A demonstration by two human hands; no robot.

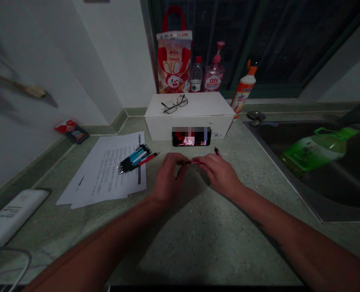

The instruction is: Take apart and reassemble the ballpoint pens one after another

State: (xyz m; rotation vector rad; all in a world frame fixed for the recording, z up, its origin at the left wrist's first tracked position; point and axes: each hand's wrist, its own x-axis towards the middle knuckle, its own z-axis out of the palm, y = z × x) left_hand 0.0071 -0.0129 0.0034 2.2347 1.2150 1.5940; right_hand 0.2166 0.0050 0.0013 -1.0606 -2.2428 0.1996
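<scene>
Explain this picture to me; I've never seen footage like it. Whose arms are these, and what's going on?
This comes from a single camera worn on a person's head, looking forward and down, so the arms are that person's own. The left hand and right hand together hold a red pen over a speckled stone countertop. Nearby lie printed papers, a bundle of blue and black pens and a phone in front of a white box. A steel sink sits to the right.

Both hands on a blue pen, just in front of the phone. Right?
Wrong colour: the head view shows a red pen, not a blue one, held between the left hand and the right hand, just in front of the phone.
</scene>
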